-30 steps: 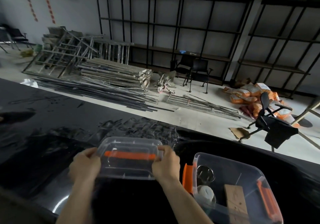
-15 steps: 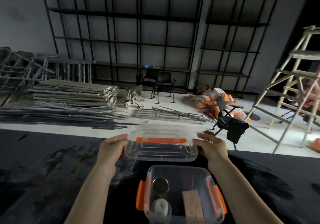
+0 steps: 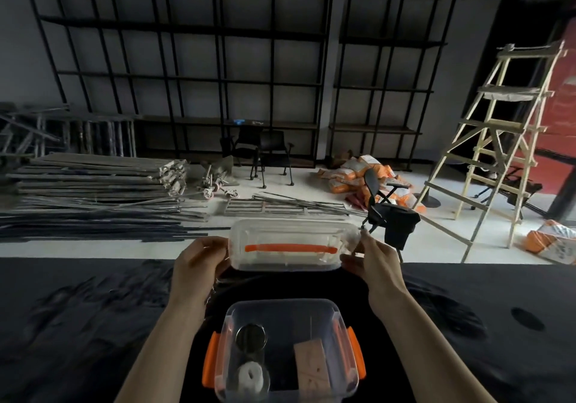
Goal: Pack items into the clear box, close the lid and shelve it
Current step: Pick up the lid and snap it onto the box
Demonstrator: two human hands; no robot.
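The lid (image 3: 290, 245), thin, light, likely flexible plastic, is held above the bench (image 3: 93, 315), beyond the clear box (image 3: 282, 352). Left hand (image 3: 199, 265) and right hand (image 3: 372, 262) fingers pinch its 2 short ends; maintain this end grip.

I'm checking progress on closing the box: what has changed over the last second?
The lid, in both hands throughout, swung from left of the clear box to directly beyond it, lifted higher. Left hand and right hand keep gripping its ends. The box stays open, contents unmoved.
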